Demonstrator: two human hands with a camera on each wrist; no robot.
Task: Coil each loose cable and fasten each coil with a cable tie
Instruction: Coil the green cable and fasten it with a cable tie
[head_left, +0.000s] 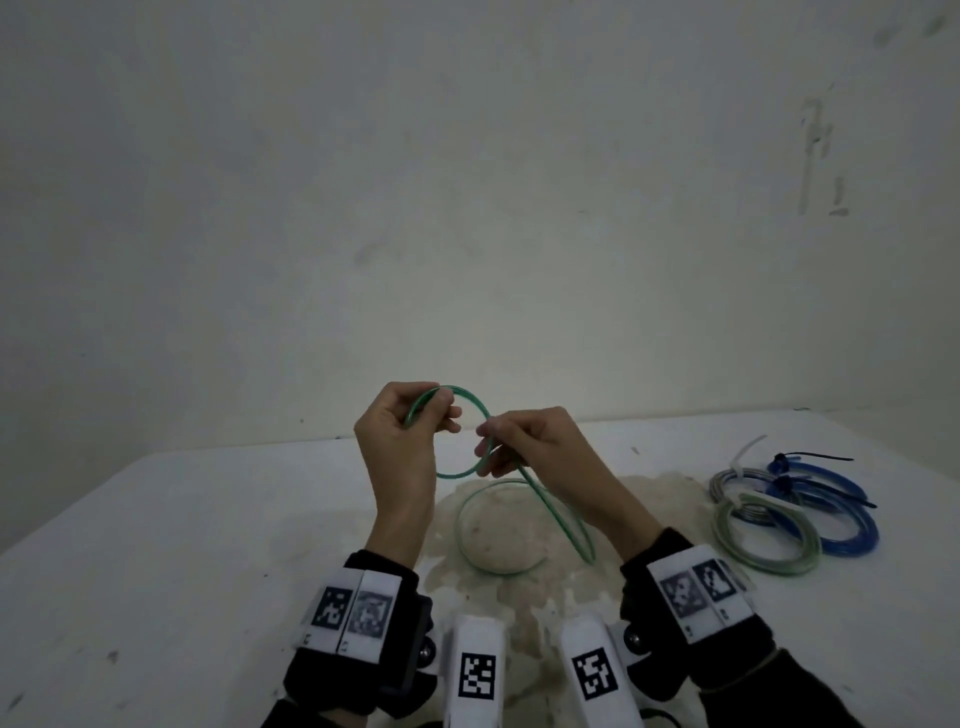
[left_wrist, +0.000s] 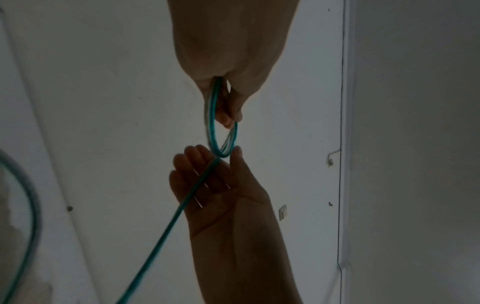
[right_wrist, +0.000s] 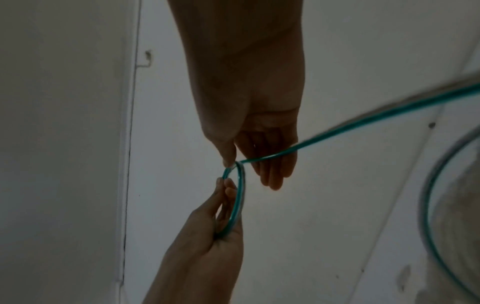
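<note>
The white table (head_left: 156, 545) is under my arms, with three tied coils (head_left: 795, 514) well off to my right. My green cable (head_left: 550, 512) hangs from my hands, its loose end curled on the table. My left hand (head_left: 402, 431) curls its fingers round the small loop I made. My right hand (head_left: 524, 441) pinches the cable where it crosses, other fingers nearly straight. I think if my pinch slips, the springy loop could pop open.
</note>
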